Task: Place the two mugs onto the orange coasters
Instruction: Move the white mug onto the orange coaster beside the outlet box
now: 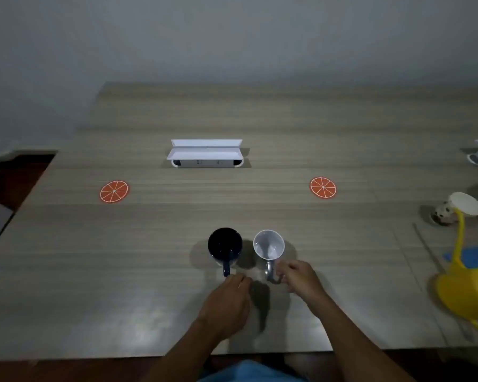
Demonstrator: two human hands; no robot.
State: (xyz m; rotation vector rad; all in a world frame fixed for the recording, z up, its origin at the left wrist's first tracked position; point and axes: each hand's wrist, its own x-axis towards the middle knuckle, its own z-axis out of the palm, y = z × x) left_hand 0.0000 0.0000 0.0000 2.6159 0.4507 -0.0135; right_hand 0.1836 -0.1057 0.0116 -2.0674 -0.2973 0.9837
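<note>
Right now I am at the grasping step, with both mugs standing upright side by side on the wooden desk (pixel 149 257), close in front of me and not yet lifted, as far as I can judge. My left hand (pixel 226 301) has its fingertips curled at the end of the dark blue mug's (pixel 225 245) handle; whether they have closed on it I cannot tell, since my knuckles hide the contact. My right hand (pixel 301 277) pinches the loop handle of the white mug (pixel 268 245), thumb and forefinger around it.

Both mugs look like glazed ceramic: smooth, round-mouthed, empty, the dark one glossy inside. The desk is a pale laminate with a streaky grain and a soft sheen, so the mugs should slide as easily as they lift.

The left orange coaster (pixel 114 191) and the right orange coaster (pixel 323 187) lie flat, thin discs printed like citrus slices, well apart from each other and from the mugs. Between them at the back sits a white flip-up socket box (pixel 204 154).

Next, I reckon each hand must carry its mug outward and forward, then set the base squarely inside its disc.
</note>
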